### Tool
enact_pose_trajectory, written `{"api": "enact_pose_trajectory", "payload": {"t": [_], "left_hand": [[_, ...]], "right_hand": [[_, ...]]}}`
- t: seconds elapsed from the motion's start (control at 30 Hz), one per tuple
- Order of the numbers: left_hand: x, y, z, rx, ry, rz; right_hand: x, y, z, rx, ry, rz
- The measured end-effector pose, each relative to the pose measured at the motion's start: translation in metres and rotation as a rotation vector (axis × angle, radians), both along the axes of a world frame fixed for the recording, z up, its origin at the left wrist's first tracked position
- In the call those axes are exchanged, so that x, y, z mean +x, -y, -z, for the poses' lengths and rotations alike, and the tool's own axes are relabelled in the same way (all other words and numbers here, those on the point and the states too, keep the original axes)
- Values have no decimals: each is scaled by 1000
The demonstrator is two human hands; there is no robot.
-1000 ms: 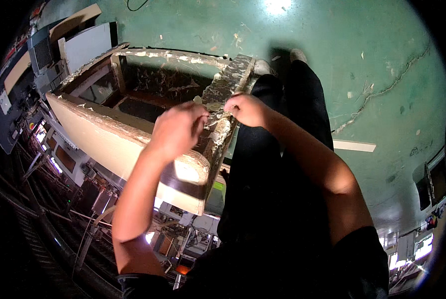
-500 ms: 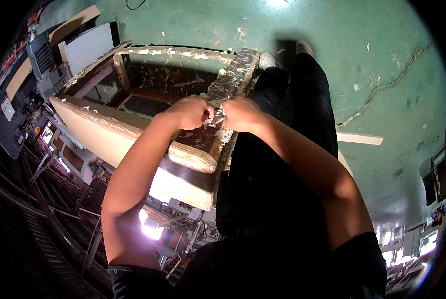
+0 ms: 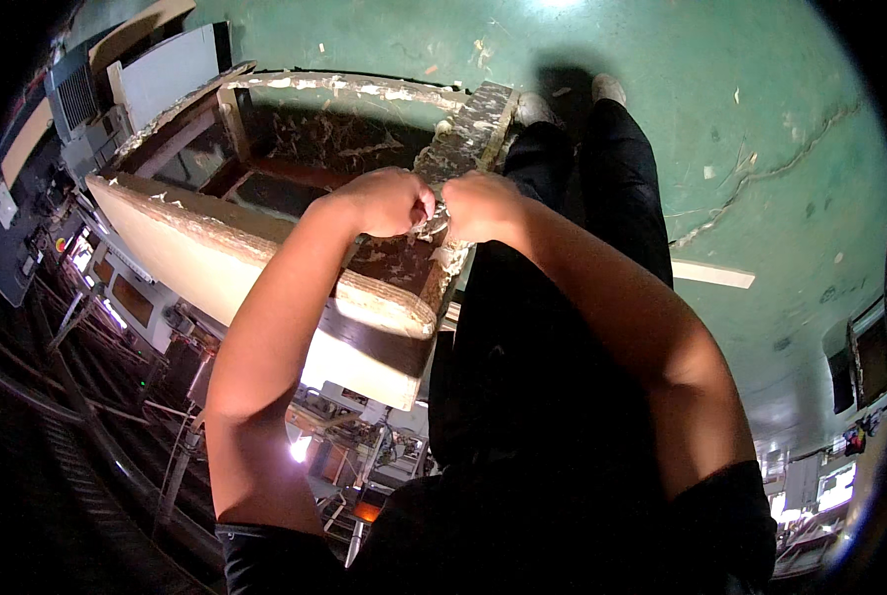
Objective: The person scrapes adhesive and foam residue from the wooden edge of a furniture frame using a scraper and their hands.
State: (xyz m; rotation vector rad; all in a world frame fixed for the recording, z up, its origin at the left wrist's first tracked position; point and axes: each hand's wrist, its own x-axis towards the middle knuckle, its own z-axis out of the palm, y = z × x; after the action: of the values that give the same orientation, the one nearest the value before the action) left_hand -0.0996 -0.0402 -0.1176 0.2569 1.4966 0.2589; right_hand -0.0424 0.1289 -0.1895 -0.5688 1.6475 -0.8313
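An open wooden frame [image 3: 186, 243], pale on its outer side panel, is seen to the left of the dark-trousered legs [image 3: 617, 169], with a brown board [image 3: 468, 124] set across its right end. Both hands are placed over this board, close together. The left hand [image 3: 389, 203] is curled, its fingers tucked in; the right hand [image 3: 483, 206] is also bent inward at the board's outer edge. Whether anything is pinched by either cannot be told, as the fingertips are largely hidden.

The work on the board is judged to be partway at most: brown surface is exposed at the frame's near right corner, while whitish flaky residue [image 3: 453, 260] is left along the board's outer edge and in patches toward its far end. Crumbly pale matter is also borne by the frame's far rim [image 3: 349, 85].

The frame is itself box-like, with a deep opening. Inside it, a reddish-brown crossbar [image 3: 305, 174] is held, and pale scraps are scattered over a dark area beyond that bar. To the right of the frame, a pale wooden strip [image 3: 711, 274] is laid on the green floor [image 3: 701, 59].
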Motion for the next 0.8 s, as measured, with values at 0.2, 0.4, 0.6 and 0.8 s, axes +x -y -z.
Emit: {"api": "enact_pose_trajectory", "payload": {"t": [0.2,0.4,0.6,0.8], "left_hand": [[-2,-1,0,40,-3,29],[-4,-3,1,23,35,-3],[-7,-5,0,8,5,-12],[-7,-5,0,11,40,-29]], "right_hand": [[10,-7,53,-405,239,65],[29,-11,74,-576,370,223],[22,5,70,-532,161,28],[25,0,75,-613,229,109]]}}
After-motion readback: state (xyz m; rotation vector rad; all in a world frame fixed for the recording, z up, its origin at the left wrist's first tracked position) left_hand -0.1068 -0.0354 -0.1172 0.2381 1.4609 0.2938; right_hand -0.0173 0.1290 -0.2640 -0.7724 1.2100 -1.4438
